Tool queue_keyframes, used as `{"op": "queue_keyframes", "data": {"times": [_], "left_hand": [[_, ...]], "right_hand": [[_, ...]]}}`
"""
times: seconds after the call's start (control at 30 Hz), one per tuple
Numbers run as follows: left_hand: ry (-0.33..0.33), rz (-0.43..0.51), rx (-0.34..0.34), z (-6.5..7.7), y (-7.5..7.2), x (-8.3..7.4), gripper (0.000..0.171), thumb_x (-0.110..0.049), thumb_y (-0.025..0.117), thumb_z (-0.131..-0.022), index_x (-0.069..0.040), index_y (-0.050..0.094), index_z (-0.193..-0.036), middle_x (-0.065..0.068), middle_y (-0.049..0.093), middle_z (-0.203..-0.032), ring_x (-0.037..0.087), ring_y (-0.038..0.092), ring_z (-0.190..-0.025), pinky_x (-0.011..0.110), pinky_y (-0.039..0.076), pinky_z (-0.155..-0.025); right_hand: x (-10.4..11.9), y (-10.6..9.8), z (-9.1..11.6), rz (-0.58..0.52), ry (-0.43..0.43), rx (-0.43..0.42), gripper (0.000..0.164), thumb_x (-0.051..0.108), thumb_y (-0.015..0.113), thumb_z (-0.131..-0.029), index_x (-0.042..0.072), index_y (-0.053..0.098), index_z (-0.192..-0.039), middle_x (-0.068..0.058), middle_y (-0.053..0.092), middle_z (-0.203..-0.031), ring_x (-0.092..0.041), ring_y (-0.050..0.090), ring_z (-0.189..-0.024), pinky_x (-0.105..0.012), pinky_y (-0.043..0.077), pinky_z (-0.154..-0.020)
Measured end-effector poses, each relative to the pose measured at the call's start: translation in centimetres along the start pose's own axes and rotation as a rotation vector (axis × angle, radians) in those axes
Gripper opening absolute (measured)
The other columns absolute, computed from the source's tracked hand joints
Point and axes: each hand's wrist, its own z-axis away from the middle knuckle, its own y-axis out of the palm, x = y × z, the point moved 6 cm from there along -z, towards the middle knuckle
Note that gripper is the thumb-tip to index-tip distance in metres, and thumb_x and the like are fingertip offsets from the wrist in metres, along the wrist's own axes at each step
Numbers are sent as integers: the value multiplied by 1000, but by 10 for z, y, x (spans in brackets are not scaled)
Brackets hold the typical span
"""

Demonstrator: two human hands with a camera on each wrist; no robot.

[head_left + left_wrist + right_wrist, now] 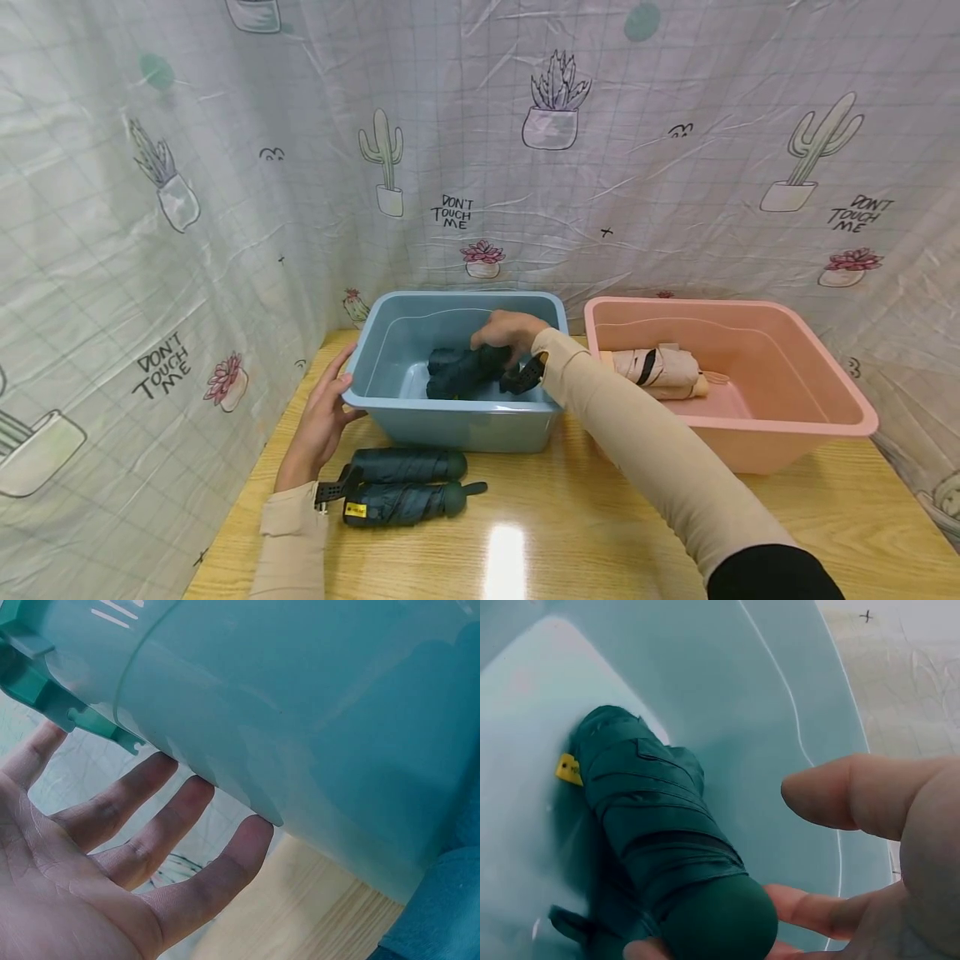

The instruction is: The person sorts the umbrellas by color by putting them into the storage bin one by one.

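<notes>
My right hand (512,330) is down inside the blue plastic bin (465,427). Its fingers touch the rounded handle end of a dark green folded umbrella (667,817), while the thumb (847,791) stands away from it. Part of another dark umbrella (615,937) shows beneath, with a strap beside it. My left hand (324,417) rests at the bin's left rim, fingertips (251,836) against the outer wall with the fingers extended. Two more dark green folded umbrellas (408,465) lie side by side on the table in front of the bin, the nearer one bearing a yellow tag (356,509).
To the right stands a pink bin (787,442) holding beige folded umbrellas (663,371). Both bins sit on a wooden table (585,542), against a cactus-print curtain (465,150) that also runs along the left side. My right forearm crosses the pink bin's near left corner.
</notes>
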Motion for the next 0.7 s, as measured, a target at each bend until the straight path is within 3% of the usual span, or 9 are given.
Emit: {"op": "queue_keyframes", "data": {"times": [0.13,0.33,0.53,0.7], "left_hand": [[-2,1,1,0,0,0,56,-34,39,-111,-28,23,-165,7,23,-168,32,43,-141,60,45,-100],[3,6,4,0,0,0,56,-34,39,-111,-27,23,-165,7,25,-167,10,54,-129,60,45,-99],[2,10,6,1,0,0,56,-33,39,-111,-30,23,-164,6,24,-168,27,47,-140,62,43,-101],[0,9,6,0,1,0,58,-33,39,-111,-25,20,-165,7,23,-168,32,44,-142,65,42,-102]], "right_hand": [[-3,0,1,19,21,-6,78,22,64,-99,3,22,-162,-17,25,-166,-38,37,-147,-57,52,-101],[-8,-3,3,90,36,-34,77,27,65,-98,2,25,-159,-18,29,-163,-42,40,-143,-57,54,-97],[-11,-8,3,77,58,-33,89,30,64,-99,7,8,-165,-17,16,-170,-54,44,-139,-56,52,-101],[-2,-14,10,102,-29,-27,71,33,60,-102,3,30,-158,-20,36,-162,-47,52,-136,-54,49,-106]]}}
